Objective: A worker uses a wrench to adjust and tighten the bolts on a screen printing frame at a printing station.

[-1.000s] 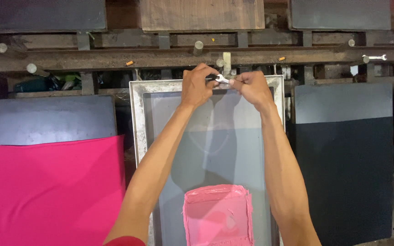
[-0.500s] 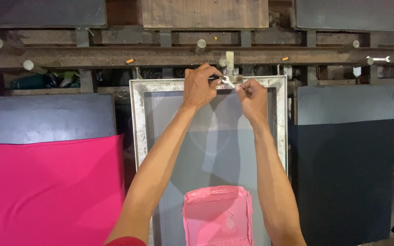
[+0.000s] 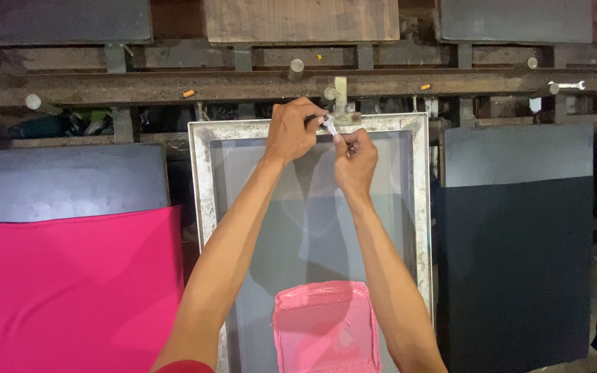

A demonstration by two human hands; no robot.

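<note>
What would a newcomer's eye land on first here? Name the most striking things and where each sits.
The bright pink cloth fills the lower left. At centre stands a metal-framed screen with a pink patch of ink at its lower end. The left hand and right hand meet at its top edge, pinching a small metal tool.

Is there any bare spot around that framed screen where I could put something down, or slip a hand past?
Bare mesh shows inside the screen frame, between the pink ink and the forearms. The dark board to its right is bare. It is crowded at the frame's top edge, where the left hand and right hand work a small metal tool.
</note>
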